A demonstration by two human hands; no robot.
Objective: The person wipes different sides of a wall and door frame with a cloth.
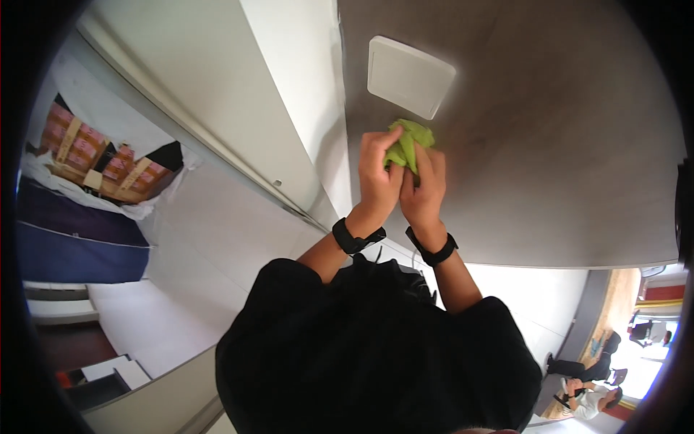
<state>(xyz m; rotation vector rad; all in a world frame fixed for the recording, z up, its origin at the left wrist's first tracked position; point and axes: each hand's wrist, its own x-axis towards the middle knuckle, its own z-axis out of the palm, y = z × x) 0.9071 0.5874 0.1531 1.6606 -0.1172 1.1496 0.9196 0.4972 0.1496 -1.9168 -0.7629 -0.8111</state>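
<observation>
A crumpled lime-green cloth (413, 135) is bunched between both hands over a wide grey-brown surface (542, 163). My left hand (377, 171) grips it from the left, thumb and fingers pressed into the folds. From the other side my right hand (425, 187) holds the same cloth, and the two hands touch near their fingers. Just beyond the cloth, a flat white panel with rounded corners (411, 76) lies against the surface. Both wrists wear black bands.
A pale cabinet-like panel (217, 97) runs along the left. Taped cardboard boxes (81, 141) and a dark blue fabric item (81, 233) are further left on the pale floor (200, 217). Two people, one in a white shirt (591, 401), are at the lower right.
</observation>
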